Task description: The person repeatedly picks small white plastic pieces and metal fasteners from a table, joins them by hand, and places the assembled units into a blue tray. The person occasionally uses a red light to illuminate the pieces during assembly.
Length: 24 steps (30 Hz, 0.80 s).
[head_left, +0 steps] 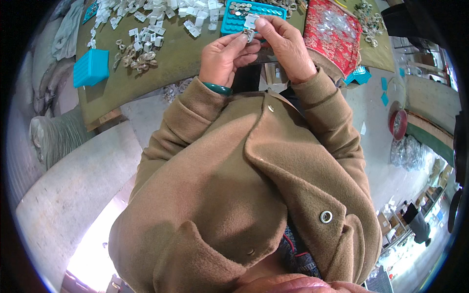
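White plastic card [251, 21] is resting in the right hand's [287, 45] pinch; the left hand [223, 57] is gripping a small metal piece [248, 35] just nearer. Fingertip-only holds are risking a slip onto the tabletop [181, 54]. Beyond, a turquoise tray [274, 12] is holding round metal pieces [240, 7] toward its left; red cloth [346, 62], right, is carrying clear plastic [339, 22].
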Motion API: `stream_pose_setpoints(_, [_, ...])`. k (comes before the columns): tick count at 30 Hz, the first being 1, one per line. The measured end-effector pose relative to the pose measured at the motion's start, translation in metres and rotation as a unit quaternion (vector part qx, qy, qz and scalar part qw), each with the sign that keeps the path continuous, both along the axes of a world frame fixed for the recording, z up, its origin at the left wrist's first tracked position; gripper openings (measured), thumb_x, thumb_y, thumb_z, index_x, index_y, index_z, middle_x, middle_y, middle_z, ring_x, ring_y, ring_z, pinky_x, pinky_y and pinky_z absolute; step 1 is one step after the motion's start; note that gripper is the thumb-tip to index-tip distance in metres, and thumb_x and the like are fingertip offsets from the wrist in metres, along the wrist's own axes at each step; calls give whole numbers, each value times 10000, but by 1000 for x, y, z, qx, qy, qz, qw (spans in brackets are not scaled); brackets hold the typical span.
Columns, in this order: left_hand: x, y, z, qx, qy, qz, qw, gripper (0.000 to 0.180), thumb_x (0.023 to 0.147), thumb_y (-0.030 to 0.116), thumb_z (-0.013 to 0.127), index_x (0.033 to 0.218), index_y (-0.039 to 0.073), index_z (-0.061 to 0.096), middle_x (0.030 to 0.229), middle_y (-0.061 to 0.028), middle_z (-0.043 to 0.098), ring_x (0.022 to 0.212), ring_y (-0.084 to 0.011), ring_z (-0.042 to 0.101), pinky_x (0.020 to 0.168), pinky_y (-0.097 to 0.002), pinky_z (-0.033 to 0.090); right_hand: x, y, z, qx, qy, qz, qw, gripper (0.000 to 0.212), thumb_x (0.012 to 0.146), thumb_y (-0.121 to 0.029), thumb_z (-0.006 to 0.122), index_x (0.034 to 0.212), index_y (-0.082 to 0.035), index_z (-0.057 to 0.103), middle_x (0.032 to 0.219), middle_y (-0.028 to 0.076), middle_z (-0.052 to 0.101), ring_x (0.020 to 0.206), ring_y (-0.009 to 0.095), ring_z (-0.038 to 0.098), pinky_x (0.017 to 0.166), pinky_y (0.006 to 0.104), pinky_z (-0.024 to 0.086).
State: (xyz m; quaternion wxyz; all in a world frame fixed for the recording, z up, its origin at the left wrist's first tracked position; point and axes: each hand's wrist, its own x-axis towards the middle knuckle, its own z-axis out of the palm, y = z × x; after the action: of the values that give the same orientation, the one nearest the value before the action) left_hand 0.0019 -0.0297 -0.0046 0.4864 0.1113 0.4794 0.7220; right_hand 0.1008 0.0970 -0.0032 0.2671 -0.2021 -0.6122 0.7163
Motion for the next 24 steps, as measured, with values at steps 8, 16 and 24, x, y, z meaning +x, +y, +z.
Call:
stream_pose_setpoints(8, [1,3,-4,32,-169,-71,983,242,963,172,578,1157,29,598,1001,-101,683,883,-149,691,672,-214,584,3,-4,-4,176,-68,-33,981,268,957,-247,578,894,-1,665,684,57,631,576,107,530,554,290,463])
stream_pose_setpoints(16, [-6,5,-20,89,-374,-195,902,188,947,226,614,1117,150,586,1013,-107,676,719,-12,631,424,-96,426,20,9,1,-191,-2,88,978,260,961,-132,542,1113,52,647,968,74,685,801,114,621,779,252,518])
stream_pose_setpoints(24, [7,14,-11,28,-390,-83,917,257,935,294,628,1052,70,576,896,-22,639,524,17,441,378,-124,297,32,18,-2,-55,3,124,991,321,902,-136,640,1195,-5,650,1055,109,691,957,142,640,871,289,518])
